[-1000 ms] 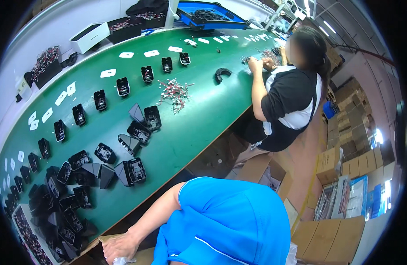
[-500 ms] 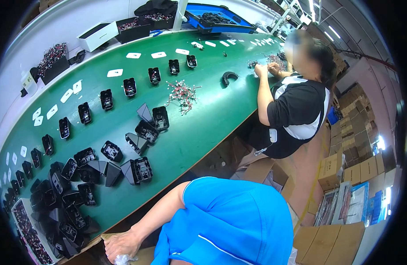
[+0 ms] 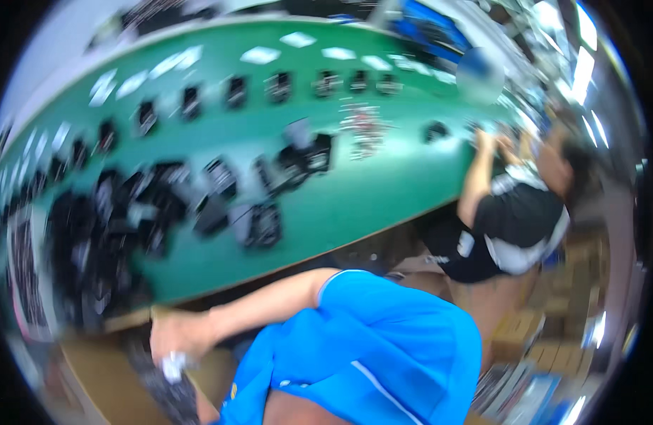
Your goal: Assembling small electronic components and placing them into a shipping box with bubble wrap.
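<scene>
My right hand (image 3: 181, 336) reaches down to the left, past the table's near edge. Its fingers are closed, with a crumpled piece of whitish plastic (image 3: 174, 367) at the fingertips. An open cardboard box (image 3: 103, 375) lies below the hand, and dark, blurred things show in it. The hand is close to a raised cardboard flap. Only a bit of skin that may be my left arm shows at the bottom edge; my left hand is out of sight. Beside the box, on the green table (image 3: 383, 191), lies a heap of black plastic housings (image 3: 92, 248).
Black housings (image 3: 236, 92) stand in a curved row, with white plates (image 3: 260, 55) behind them. A pile of red and black wires (image 3: 367, 129) lies farther right. A co-worker (image 3: 521, 219) sits at the table's right side. Cartons (image 3: 518, 329) stand on the floor.
The view has swung left and down and is blurred, so the table appears higher and more of the cardboard box shows. My right hand still has the whitish plastic at its fingertips.
</scene>
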### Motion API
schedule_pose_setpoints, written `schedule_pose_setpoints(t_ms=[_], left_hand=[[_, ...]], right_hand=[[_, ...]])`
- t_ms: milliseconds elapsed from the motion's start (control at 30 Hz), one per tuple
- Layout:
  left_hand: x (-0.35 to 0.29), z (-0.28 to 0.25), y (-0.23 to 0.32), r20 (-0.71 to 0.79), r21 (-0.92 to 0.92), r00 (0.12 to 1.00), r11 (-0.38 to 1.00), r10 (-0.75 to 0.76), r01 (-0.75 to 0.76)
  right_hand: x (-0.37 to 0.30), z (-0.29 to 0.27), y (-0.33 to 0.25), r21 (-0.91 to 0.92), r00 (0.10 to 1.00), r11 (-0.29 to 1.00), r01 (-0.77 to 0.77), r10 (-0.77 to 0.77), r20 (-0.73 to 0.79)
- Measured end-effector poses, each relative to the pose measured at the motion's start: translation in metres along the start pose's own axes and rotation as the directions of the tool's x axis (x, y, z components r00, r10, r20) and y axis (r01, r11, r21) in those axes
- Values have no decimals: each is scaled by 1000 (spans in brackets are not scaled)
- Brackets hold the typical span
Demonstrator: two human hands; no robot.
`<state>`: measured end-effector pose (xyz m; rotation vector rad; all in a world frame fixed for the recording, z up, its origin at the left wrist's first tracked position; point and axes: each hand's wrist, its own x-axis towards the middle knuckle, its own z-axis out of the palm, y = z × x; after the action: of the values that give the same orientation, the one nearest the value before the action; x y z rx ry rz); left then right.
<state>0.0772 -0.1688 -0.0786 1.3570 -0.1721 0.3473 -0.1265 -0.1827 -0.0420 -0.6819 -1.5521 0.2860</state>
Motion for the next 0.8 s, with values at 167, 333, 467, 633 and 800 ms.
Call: schedule_pose_setpoints(t_ms=[167,333,467,633,800], left_hand=[[-193,-108,15,-580,119,805,965,-125,235],[-364,-102,50,-913,82,399,924,-81,375],[-412,-113,49,-933,288,361,575,-14,766],[-412,-128,28,-875,481,483,36,-49,876],[-399,-121,20,-814,577,569,-54,-120,815]], right_hand=[[9,-15,-7,-202,975,966,-158,185,123],[13,-15,-14,-319,934,931,-180,264,242],[9,-14,-13,-241,928,955,-175,242,283],[7,-18,-13,-261,930,955,-142,219,295],[9,-15,-10,-267,936,953,-139,215,279]])
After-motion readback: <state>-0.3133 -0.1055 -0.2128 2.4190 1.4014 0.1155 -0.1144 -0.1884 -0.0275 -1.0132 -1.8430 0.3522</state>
